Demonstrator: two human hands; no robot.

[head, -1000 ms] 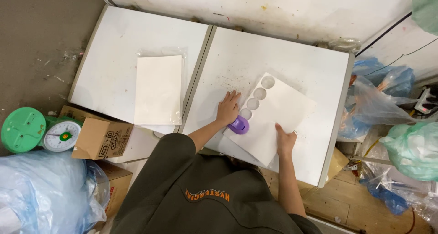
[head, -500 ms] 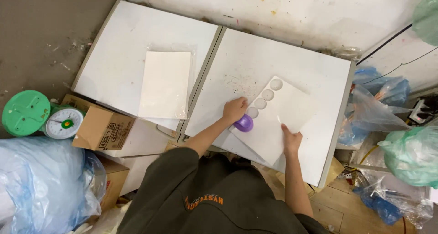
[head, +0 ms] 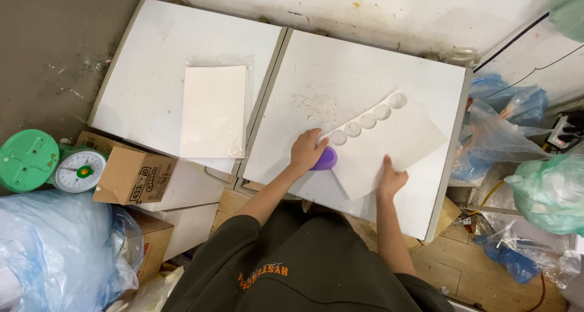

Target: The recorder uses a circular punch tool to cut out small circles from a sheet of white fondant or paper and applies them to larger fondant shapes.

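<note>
A white sheet [head: 392, 144] with a row of several round holes along one edge lies tilted on the right white table [head: 340, 80]. My left hand [head: 306, 150] rests at the sheet's lower left end, its fingers over a small purple round object [head: 326, 159] that pokes out beside it. My right hand [head: 390, 179] presses flat on the sheet's near edge, fingers spread. A stack of white sheets in a clear plastic sleeve [head: 214, 109] lies on the left white table [head: 146, 74], away from both hands.
A green kitchen scale [head: 55, 166] and a brown cardboard box [head: 134, 177] sit at the left below the tables. A big clear plastic bag [head: 55, 251] fills the lower left. Blue and green plastic bags [head: 535, 190] crowd the right side, with a stained white wall behind.
The sheet with holes has turned and slid, its holed edge now pointing further to the upper right. Both hands stayed on it, and the view has shifted a little.
</note>
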